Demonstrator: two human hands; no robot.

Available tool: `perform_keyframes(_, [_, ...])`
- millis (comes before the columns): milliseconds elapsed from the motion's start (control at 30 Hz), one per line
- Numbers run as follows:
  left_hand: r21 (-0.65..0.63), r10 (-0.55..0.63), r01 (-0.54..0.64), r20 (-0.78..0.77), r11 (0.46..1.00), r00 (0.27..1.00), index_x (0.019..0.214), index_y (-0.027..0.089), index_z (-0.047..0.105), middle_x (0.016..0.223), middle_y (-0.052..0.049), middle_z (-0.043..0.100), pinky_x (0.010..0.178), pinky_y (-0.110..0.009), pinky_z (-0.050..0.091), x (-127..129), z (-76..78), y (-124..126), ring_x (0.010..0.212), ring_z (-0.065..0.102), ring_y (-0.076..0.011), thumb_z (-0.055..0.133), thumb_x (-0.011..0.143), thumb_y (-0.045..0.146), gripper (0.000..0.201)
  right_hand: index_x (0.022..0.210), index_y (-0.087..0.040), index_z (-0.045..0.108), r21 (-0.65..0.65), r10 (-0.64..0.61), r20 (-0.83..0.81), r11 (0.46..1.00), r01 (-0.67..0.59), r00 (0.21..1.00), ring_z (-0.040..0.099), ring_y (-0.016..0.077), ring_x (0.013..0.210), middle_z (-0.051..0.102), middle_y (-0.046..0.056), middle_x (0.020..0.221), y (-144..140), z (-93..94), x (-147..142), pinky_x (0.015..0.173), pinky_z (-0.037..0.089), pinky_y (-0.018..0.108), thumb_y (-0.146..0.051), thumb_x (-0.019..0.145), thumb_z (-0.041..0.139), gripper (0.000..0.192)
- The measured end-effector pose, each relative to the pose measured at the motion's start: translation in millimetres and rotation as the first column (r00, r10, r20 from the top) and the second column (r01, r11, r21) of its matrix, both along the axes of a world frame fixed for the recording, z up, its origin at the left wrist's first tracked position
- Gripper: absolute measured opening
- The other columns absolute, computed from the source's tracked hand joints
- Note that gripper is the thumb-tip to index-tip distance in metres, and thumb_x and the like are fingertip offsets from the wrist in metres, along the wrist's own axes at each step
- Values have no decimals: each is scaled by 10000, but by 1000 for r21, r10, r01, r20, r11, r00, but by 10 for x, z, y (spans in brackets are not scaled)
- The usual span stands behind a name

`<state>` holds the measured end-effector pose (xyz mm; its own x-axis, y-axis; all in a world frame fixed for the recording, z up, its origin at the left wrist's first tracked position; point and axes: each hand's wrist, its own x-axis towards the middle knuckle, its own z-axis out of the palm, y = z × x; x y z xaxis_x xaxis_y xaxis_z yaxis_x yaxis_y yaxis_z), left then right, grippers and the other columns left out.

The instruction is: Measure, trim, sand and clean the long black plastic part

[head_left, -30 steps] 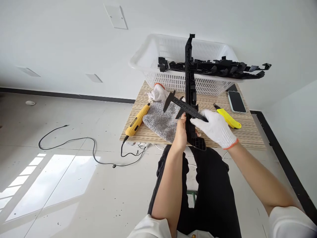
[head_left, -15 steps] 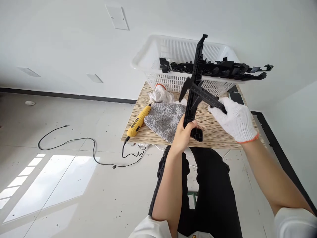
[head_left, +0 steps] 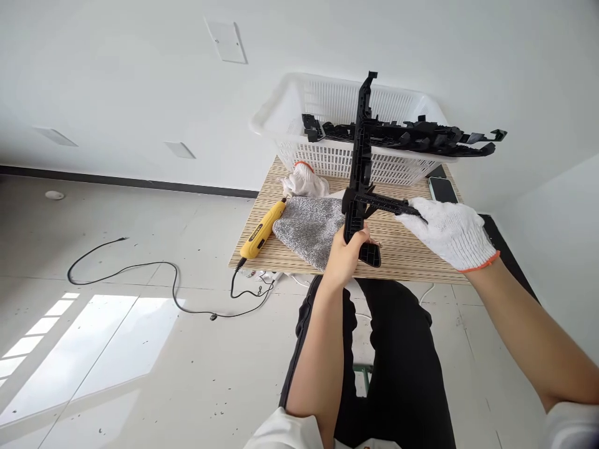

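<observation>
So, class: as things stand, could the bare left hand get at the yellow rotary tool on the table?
Probably not at once: the left hand is shut on the black plastic part. Otherwise the way looks free: the yellow rotary tool lies uncovered on the table, left of the grey cloth.

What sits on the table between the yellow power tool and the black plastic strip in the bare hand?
In the head view, a grey cloth lies between the yellow power tool and the black plastic strip held upright by the left hand.
</observation>
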<state>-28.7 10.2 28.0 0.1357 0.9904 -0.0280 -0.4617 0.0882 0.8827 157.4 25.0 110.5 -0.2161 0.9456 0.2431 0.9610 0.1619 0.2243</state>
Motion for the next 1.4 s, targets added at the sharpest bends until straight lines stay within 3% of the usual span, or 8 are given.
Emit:
perform_keyframes(100, [-10,-12,11,-37,1000,999,773,187,576,719,4,591,746,-308,522,-4,8,-6,733,628,-161,593,860,333,170,969,-196,720,27,25,-9,999,-25,1000,508,188,543,595,62,599,-2,-18,-25,535,168,294,-631,947,347,573])
perform_keyframes(267, [-39,-33,31,-51,999,998,682,184,565,713,-18,611,703,-305,517,2,39,-20,749,624,-178,593,845,340,228,741,-180,654,89,0,7,996,-1,1000,474,174,536,536,59,540,-27,-50,-18,542,178,300,-819,812,401,691])
perform_keyframes(433, [-61,-15,14,-2,998,1000,810,190,571,734,3,586,715,-320,530,13,69,-15,746,640,-178,623,829,336,156,689,-175,594,104,-11,15,995,9,1000,417,158,506,495,73,510,-34,-86,-14,543,175,308,-702,902,313,634])
perform_keyframes(633, [-51,-2,2,0,999,1000,935,213,513,755,31,578,779,-336,534,18,57,-12,748,644,-160,632,839,325,190,770,-169,623,83,-56,109,995,47,992,448,168,507,529,68,553,-9,-44,-47,536,155,293,-668,913,296,614])
perform_keyframes(833, [-119,24,-16,68,993,997,1151,255,428,711,69,567,759,-350,542,14,38,-13,764,675,-180,668,830,339,410,939,-152,649,-21,-16,180,1000,20,984,492,176,518,605,93,623,-11,2,-65,527,145,285,-617,974,230,627])
perform_keyframes(1033, [-108,21,-15,49,994,999,1223,272,345,779,59,595,774,-380,557,31,76,-22,784,698,-192,652,832,307,498,831,-152,634,-79,-23,239,996,43,971,465,169,504,542,78,547,-1,5,-61,528,144,279,-627,974,279,610])
perform_keyframes(1200, [-99,73,-72,10,993,997,1324,300,255,835,60,606,835,-395,554,48,145,-54,737,688,-157,630,837,272,615,744,-170,626,1,-44,222,999,45,974,443,174,491,451,55,468,14,6,-43,523,160,286,-757,919,266,710])
perform_keyframes(1400, [-96,63,-61,12,994,998,1315,305,277,860,47,616,800,-368,562,38,128,-51,744,687,-155,645,823,287,614,735,-162,645,3,-50,172,999,51,984,437,171,494,441,52,468,21,-8,-36,526,162,281,-789,891,227,770])
